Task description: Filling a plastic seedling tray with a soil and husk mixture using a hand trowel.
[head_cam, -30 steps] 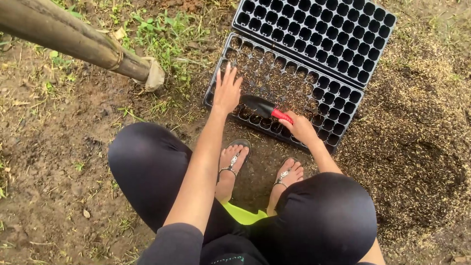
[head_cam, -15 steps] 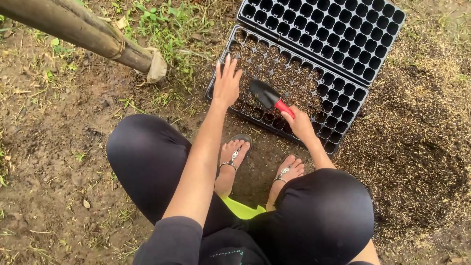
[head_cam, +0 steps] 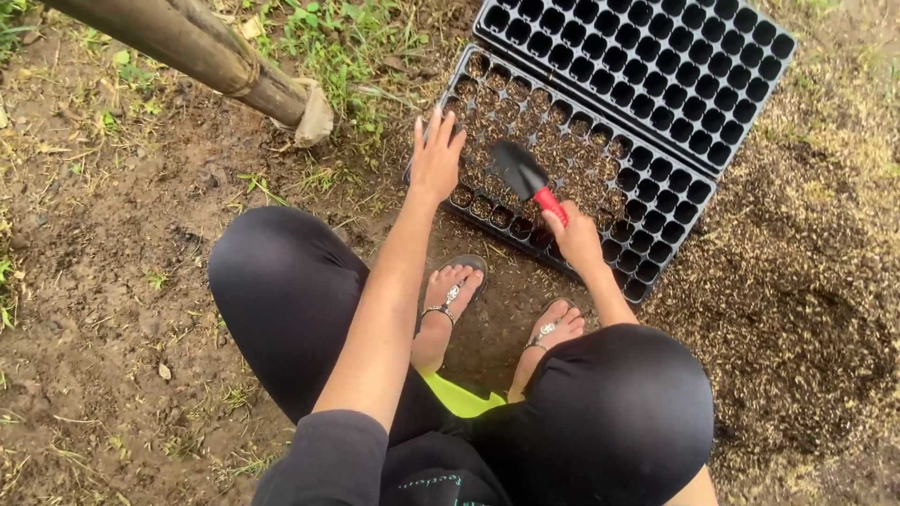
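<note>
I squat over a black seedling tray [head_cam: 656, 244] lying on the ground, its left cells holding brown potting mix. My left hand [head_cam: 437, 159] lies flat, fingers spread, on the tray's left end. My right hand [head_cam: 574, 236] grips the red handle of a small trowel [head_cam: 525, 173], whose black blade rests on the filled cells in the tray's middle. A second black tray [head_cam: 647, 70] with bare cells lies just beyond the first one.
A heap of dark potting mix [head_cam: 797, 290] spreads on the ground to the right. A thick wooden pole [head_cam: 202, 52] slants in from the upper left, its foot wrapped in cloth. My sandalled feet [head_cam: 450, 300] stand just before the tray. Grass patches grow at the top.
The trowel blade has swung from low on the tray up and left over the filled cells. My left hand has stayed on the tray's left end.
</note>
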